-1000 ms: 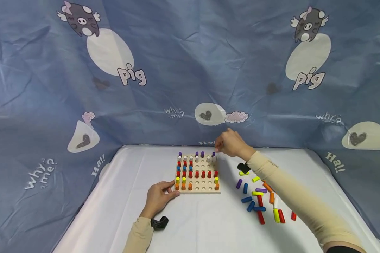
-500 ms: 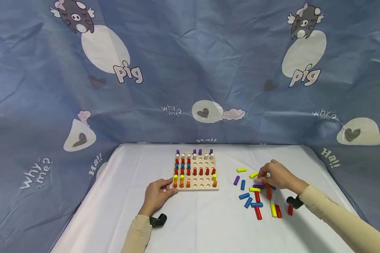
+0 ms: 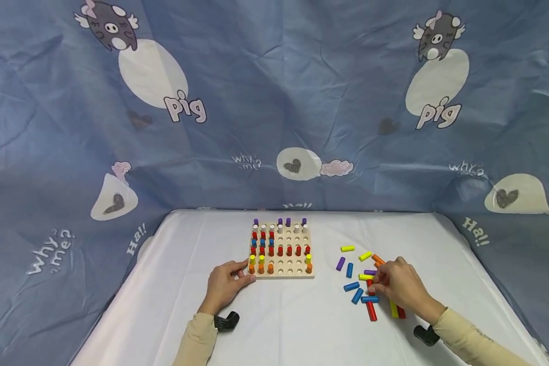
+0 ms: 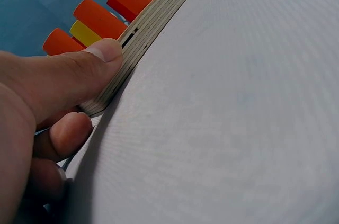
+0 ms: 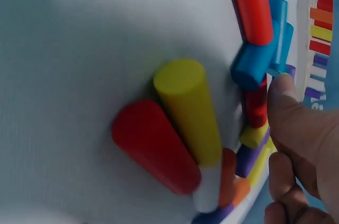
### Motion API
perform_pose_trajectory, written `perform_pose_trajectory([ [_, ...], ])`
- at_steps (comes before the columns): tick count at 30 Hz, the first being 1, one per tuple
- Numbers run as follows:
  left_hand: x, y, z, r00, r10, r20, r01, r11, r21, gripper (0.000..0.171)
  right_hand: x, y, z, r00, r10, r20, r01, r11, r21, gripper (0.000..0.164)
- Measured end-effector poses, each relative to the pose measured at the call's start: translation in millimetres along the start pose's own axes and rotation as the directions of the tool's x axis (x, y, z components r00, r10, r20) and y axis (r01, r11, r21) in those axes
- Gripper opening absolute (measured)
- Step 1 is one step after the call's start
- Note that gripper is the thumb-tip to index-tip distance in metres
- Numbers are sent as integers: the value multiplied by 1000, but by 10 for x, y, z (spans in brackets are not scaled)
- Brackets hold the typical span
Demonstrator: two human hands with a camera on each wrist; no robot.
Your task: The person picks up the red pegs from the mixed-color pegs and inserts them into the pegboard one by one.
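I monitor two sleeved arms. The left forearm (image 3: 197, 335) enters from the bottom edge; the left hand (image 3: 225, 285) angles up and right, its left thumb (image 4: 79, 73) extended above curled fingers (image 4: 69, 135). The right forearm (image 3: 468, 338) enters from lower right; the right hand (image 3: 401, 284) reaches leftward, fingers bent.

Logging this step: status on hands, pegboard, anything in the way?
Left hand grips wooden pegboard at near-left corner. Right hand at loose pegs, hold unclear. Board partly filled. Possible snag: pegs crowded, several touching.
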State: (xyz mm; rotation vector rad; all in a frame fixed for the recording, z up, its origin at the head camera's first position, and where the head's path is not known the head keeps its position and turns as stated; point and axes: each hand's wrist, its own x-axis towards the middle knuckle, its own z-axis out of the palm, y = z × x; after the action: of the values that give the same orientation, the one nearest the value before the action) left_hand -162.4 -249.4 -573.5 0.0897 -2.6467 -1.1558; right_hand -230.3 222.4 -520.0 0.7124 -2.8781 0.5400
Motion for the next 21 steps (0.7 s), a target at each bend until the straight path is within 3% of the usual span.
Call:
perform_pose_trajectory([
  [11,-10,4,15,1000,10,-4,-10,1000,10,51,19,8,82,996,18,82,-23,997,70,32],
  [21,-4,3,-1,1000,3,8,-3,1000,22,52,-36,64,98,984,-154,90,148,987,68,31],
])
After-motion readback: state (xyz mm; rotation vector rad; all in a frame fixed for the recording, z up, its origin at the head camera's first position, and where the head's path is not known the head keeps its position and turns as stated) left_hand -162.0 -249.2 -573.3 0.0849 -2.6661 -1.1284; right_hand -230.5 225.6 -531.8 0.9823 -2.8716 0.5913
